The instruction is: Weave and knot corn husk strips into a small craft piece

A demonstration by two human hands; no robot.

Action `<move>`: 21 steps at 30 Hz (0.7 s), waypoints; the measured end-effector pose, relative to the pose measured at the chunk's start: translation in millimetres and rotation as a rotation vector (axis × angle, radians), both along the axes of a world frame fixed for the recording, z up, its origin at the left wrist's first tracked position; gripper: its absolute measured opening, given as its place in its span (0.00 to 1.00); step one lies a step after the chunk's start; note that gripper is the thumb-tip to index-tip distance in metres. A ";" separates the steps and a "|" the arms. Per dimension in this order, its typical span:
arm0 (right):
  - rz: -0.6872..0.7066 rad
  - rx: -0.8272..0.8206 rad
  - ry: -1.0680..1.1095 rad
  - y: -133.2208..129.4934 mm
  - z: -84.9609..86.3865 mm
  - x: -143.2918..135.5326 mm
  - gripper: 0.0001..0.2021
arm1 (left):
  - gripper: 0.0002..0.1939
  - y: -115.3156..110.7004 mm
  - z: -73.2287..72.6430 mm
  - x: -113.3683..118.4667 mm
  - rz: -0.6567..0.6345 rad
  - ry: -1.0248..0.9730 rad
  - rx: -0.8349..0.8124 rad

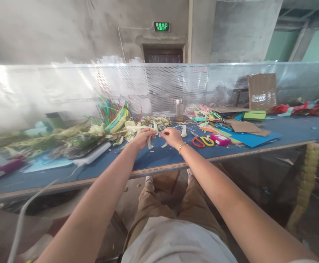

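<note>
Over the blue tabletop [165, 157], both hands meet close together in front of me. My left hand [145, 138] is closed on a pale cream strip that looks like dried husk [150, 141], its end hanging below the fingers. My right hand [173, 137], with a gold bracelet at the wrist, is pinched just to the right, fingertips almost touching the left ones. What sits between the right fingertips is too small to make out. Another curled pale strip [184, 130] lies beyond the right hand. Red-handled scissors [198, 142] and yellow-handled scissors [207, 141] lie to its right.
Colourful stems [111, 115] and greenish husk bundles [80, 140] crowd the left, beside a white power strip [93, 153] with a cord. A lidded bottle [179, 110] stands behind. Rightward lie a magenta box [220, 139], blue sheet [255, 138] and cardboard [262, 91]. A perforated panel [159, 84] backs the table.
</note>
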State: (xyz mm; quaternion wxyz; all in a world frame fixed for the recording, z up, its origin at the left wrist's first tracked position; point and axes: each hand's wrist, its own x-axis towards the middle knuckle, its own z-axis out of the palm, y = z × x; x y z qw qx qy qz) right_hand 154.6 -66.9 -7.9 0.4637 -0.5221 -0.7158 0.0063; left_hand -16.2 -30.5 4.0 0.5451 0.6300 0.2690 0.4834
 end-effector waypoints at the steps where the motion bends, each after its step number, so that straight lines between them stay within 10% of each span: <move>1: -0.004 -0.004 0.000 -0.2 0.2 0.1 0.10 | 0.12 0.1 -0.1 -0.3 0.007 -0.005 -0.007; 21: 0.288 -0.156 0.580 17.0 -8.7 1.0 0.16 | 0.11 -8.7 -0.5 -2.1 -0.228 0.117 -0.154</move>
